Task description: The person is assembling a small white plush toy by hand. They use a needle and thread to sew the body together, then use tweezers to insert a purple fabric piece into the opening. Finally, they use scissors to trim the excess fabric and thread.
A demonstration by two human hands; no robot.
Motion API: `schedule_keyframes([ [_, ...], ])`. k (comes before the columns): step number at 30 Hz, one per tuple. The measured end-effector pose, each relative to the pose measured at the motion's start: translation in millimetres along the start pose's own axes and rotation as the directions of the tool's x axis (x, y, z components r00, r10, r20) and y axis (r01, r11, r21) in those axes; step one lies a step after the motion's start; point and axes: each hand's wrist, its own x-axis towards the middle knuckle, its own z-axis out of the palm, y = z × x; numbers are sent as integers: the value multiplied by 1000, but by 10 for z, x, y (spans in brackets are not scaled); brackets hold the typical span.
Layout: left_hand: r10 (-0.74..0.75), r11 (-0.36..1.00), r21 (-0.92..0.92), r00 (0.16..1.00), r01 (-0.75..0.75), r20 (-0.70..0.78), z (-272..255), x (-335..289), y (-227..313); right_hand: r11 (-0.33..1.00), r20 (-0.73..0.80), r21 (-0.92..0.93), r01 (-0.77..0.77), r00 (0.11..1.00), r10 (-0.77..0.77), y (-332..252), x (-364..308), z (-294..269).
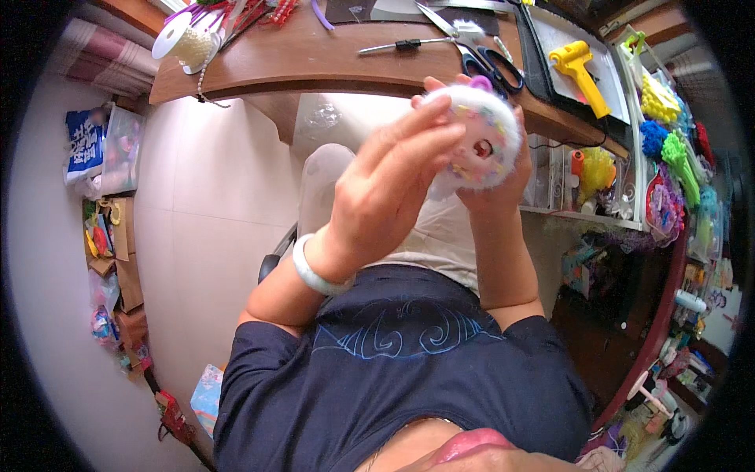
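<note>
A round, fluffy white doll head (491,165) is held up in front of me, just off the desk's front edge. It has a pinkish face, one reddish-brown eye in sight, small coloured bits around the face and a purple loop on top. My right hand (503,193) grips it from behind and below, most of its fingers hidden. My left hand (385,169), a pale bangle (314,271) on its wrist, is stretched out flat over the doll head's left side. Those fingers are slightly blurred and cover part of the face; whether they touch it I cannot tell.
On the brown desk (314,59) lie black-handled scissors (489,69), a thin pointed tool (405,45) and a spool of pearl beads (189,43). A yellow glue gun (582,75) rests on a white tray at right. Craft supplies (668,149) crowd the right-hand shelf.
</note>
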Motion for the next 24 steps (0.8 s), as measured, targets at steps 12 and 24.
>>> schedule_keyframes([
  [12, -330, 944, 24, 932, 330, 149, 25, -4, -286, 972, -49, 12, -234, 971, 234, 46, 150, -346],
  [24, -124, 923, -335, 971, 189, 206, -29, -56, -295, 898, 200, -431, -89, 961, 192, -153, 280, 53],
])
